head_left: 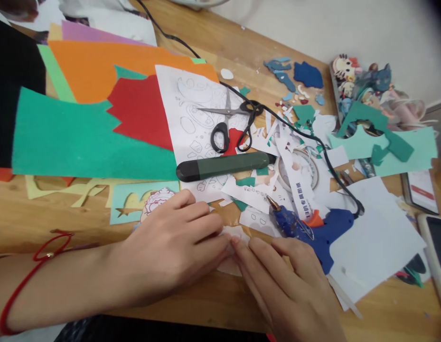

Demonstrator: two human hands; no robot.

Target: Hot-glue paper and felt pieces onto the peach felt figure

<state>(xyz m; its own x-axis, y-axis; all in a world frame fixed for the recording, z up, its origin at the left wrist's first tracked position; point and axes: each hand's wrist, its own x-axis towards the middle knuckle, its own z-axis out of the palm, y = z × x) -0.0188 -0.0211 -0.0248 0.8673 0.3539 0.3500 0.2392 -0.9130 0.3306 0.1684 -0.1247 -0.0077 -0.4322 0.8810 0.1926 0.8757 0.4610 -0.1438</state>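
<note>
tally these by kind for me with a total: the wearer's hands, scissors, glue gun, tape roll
Bare hands, the left hand and the right hand: 2
Metal scissors with black handles: 1
Blue glue gun with a metal tip: 1
Round roll of tape, partly covered by paper strips: 1
Total: 5

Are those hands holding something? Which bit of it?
The left hand and right hand meet over the middle of a small, pale, thin piece, perhaps paper. I can't tell if they pinch it or just press it.

Red cord bracelet [22, 284], apparently gold bead [50, 255]
</note>
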